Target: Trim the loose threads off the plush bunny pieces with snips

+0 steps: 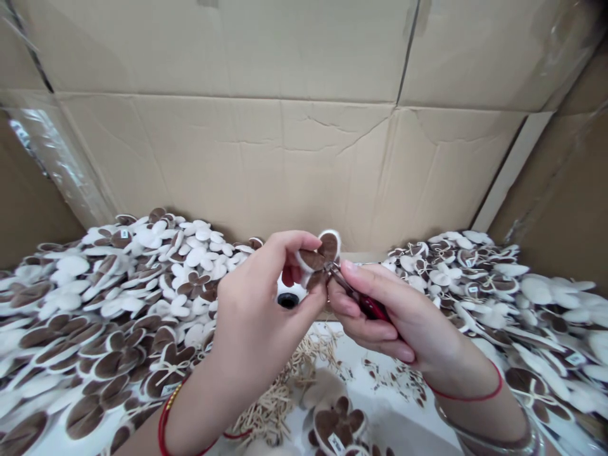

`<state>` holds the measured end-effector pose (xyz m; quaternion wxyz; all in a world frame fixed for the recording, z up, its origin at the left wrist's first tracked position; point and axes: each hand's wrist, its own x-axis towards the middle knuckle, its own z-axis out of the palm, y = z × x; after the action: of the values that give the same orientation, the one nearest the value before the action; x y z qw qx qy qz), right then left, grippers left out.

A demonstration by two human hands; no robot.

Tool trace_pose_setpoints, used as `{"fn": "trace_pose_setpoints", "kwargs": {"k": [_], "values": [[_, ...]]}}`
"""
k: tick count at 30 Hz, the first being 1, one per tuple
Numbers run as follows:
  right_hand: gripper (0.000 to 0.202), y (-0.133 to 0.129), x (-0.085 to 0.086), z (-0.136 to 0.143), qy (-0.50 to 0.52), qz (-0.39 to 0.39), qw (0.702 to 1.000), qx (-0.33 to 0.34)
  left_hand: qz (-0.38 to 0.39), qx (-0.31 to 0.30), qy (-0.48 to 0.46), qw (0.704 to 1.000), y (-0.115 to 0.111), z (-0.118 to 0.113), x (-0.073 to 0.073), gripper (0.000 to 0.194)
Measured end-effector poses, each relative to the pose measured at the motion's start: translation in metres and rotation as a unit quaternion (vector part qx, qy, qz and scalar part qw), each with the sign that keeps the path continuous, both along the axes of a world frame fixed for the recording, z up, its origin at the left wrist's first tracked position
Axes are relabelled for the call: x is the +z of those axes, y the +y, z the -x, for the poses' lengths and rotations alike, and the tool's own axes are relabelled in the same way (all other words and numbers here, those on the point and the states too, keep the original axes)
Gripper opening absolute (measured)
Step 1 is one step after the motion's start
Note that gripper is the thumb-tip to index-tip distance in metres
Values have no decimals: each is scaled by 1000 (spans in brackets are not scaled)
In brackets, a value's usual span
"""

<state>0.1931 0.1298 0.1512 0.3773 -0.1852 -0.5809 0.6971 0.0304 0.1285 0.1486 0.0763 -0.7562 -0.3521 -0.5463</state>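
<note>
In the middle of the head view, my left hand (266,297) pinches a brown flower-shaped felt piece with a white edge (329,247) between thumb and fingers. My right hand (380,304) is closed around a small tool with red handles (373,308). The tool's thin metal tip touches the centre of the flower piece; what exactly the tip grips is too small to tell. Behind my left hand, a white round object with a black centre (287,299) shows partly.
Brown and white flower pieces lie heaped at left (118,348) and at right (475,272), some with bows. Beige bows (270,405) and small dark bits (396,373) lie on the white table (403,430). Cardboard walls (228,158) stand behind and at the sides.
</note>
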Motion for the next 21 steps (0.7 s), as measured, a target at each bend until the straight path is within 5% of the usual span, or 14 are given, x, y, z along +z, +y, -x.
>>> {"fn": "trace_pose_setpoints", "kwargs": {"k": [4, 8, 12, 15, 21], "values": [[46, 0, 2, -4, -29, -21, 999, -10, 103, -113, -22, 988, 0, 5, 8, 31], [51, -2, 0, -7, -70, -40, 996, -33, 227, -221, -83, 945, 2, 7, 14, 16], [48, -3, 0, -10, -93, -63, 990, -80, 282, -264, -170, 906, 6, 7, 15, 14], [28, -4, 5, -13, -88, -56, 990, -98, 304, -301, -217, 878, 7, 8, 18, 17], [16, -4, 12, -20, -87, -89, 989, -86, 320, -333, -248, 851, 8, 13, 19, 19]]}}
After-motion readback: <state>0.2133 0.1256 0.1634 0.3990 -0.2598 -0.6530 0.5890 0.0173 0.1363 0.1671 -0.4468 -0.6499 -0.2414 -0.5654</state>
